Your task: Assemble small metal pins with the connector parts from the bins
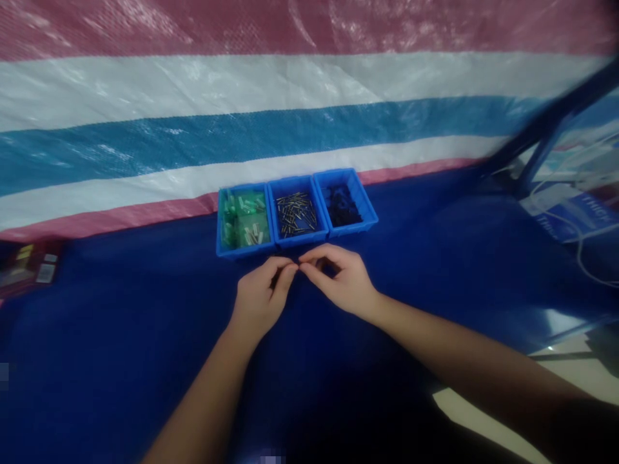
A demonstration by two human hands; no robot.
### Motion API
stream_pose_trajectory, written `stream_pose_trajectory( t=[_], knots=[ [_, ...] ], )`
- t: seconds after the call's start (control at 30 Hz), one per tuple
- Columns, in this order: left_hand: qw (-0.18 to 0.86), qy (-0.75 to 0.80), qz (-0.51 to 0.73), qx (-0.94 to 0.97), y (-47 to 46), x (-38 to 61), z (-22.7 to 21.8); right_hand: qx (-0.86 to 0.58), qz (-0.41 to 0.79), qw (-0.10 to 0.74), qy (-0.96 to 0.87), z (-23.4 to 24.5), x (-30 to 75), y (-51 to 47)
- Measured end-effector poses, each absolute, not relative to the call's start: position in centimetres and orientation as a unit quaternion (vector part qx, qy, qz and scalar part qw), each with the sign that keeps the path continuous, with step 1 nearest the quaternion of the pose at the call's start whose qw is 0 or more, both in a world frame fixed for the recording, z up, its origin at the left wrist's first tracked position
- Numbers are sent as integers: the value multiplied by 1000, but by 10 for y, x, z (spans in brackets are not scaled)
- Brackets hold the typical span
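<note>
My left hand (264, 291) and my right hand (342, 278) meet fingertip to fingertip, each closed in a pinch, just in front of three blue bins. Whatever sits between the fingertips is too small and too covered to make out. Behind my left hand, the left bin (245, 252) holds clear and silvery pieces (252, 233) in green-tinted plastic. Thin dark metal pins with brassy parts (296, 212) lie jumbled in the middle bin (304, 241). Small black parts (342, 205) fill part of the right bin (366, 205).
The bins stand on a dark blue tabletop (120, 335) against a striped red, white and blue sheet (271, 135). At the far left lies a dark red box (33, 265). On the right are a blue metal frame (536, 154), a printed blue package (575, 212) and white cables (583, 258).
</note>
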State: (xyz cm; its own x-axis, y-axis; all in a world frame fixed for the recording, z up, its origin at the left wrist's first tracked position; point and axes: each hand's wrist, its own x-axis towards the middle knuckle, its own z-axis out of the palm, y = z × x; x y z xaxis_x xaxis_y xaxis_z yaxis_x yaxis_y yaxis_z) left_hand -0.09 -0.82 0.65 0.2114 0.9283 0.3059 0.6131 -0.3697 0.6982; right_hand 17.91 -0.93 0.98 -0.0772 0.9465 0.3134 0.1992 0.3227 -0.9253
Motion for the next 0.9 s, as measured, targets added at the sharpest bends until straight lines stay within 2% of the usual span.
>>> stream_pose_trajectory(
  t=[0.4, 0.9],
  knots=[
    [232, 525, 377, 727, -12, 2, 6, -465, 353, 508, -633, 10, 179, -8],
    [211, 494, 356, 765, -7, -4, 8, -409, 312, 503, -695, 10, 180, -10]
  ],
)
